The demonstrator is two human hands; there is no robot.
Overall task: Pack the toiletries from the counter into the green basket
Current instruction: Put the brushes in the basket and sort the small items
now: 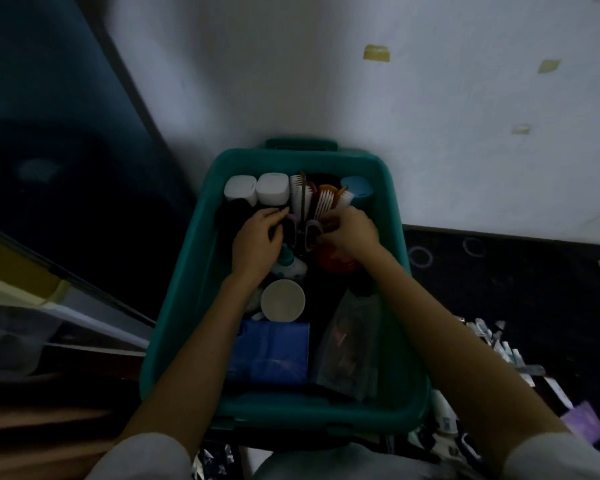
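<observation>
Step in hand, as judged: bedding small pieces into the middle of the green plastic basket (184, 306), which sits centre frame against the wall and is well filled.

- Near end: the flat blue foil packet (271, 351) at 7 o'clock and the clear plastic bag (347, 348) at 5 look settled. The round white lid (283, 301) lies just beyond the packet. Best left alone.
- Left hand (257, 240), 10 o'clock of basket centre: fingers bent down over the left purple-rimmed dark piece (290, 230). Cannot tell whether it grips or only steadies.
- Right hand (352, 230), 1 o'clock: fingertips drawn together, pinching the right purple-rimmed dark piece (312, 230).
- To do it well: the left hand should hold the neighbours back while the right slides its piece down upright, clear of the teeth of the white combs (297, 192) at 12.
- Far end: two white square-capped bottles (257, 189) at 11 o'clock and a light-blue cap (355, 190) at 1 stand in a tight row, so nothing should be forced in there.
- Loose white tubes (499, 344) at 4 o'clock outside the basket are not yet packed.

Hard to read:
- What the purple-rimmed pieces are: dim and blurred.
- An orange-red round thing (333, 261) half under the right wrist.
- A white-and-teal bottle (290, 266) under the left wrist.
- The right forearm cuts off the tubes.
</observation>
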